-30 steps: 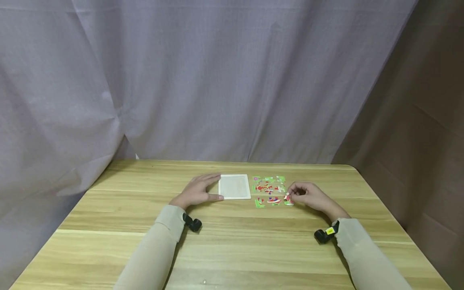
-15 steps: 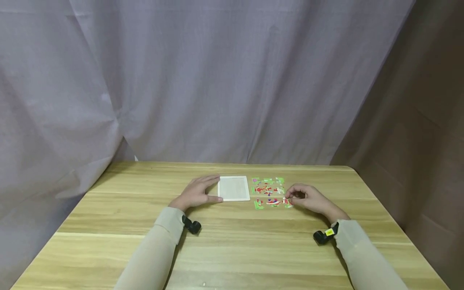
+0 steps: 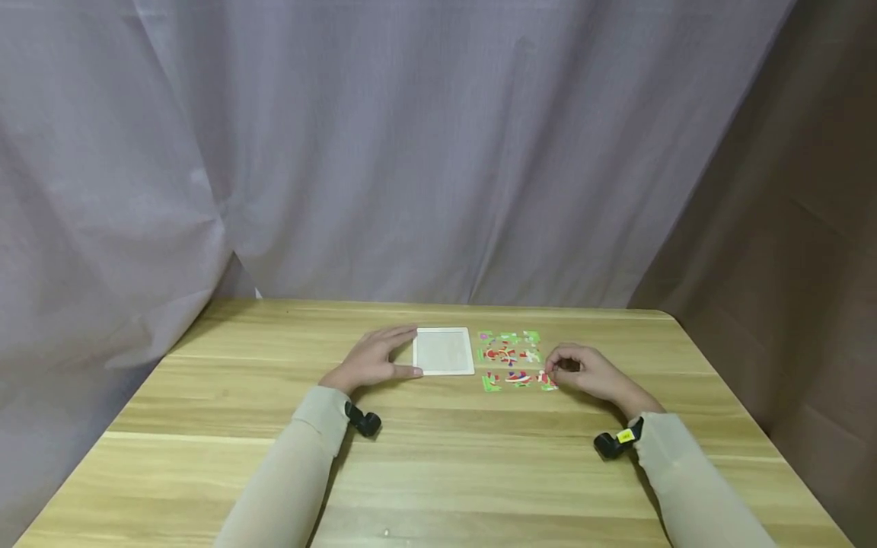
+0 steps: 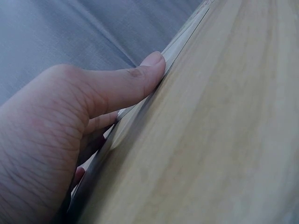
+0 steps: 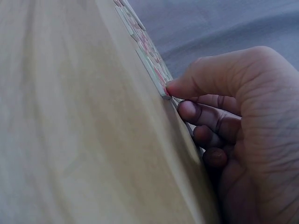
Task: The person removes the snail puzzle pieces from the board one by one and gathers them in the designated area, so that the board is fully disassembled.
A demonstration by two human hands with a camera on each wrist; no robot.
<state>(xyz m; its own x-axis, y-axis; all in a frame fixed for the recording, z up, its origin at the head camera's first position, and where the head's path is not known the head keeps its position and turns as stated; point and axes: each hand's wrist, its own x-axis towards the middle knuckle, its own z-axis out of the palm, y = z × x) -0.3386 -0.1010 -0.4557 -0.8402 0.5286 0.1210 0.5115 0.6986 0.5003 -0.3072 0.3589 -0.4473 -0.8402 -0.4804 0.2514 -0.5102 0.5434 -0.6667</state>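
Note:
A white-rimmed square tray (image 3: 444, 374) lies flat on the table, with its recess bare. My left hand (image 3: 372, 361) rests at the tray's left side, thumb on the near left corner and straight fingers on the far left corner. To the right of the tray lie several colourful jigsaw pieces (image 3: 518, 378) in rows, green, red and white. With thumb and curled fingers my right hand (image 3: 588, 371) holds the edge of the red and white jigsaw piece (image 3: 546, 381) at the near right end. In the right wrist view the thumb touches that piece; the index contact is partly hidden.
The wooden table (image 3: 438, 464) extends toward me and to both sides. A grey curtain (image 3: 384, 167) hangs behind its far edge, and a darker curtain (image 3: 774, 251) hangs on the right. Small black cameras (image 3: 363, 420) are strapped to both wrists.
The piece at my right fingertips looked slightly tilted and now lies flatter at the end of the near row. My left hand stays on the tray; the head view shifted slightly.

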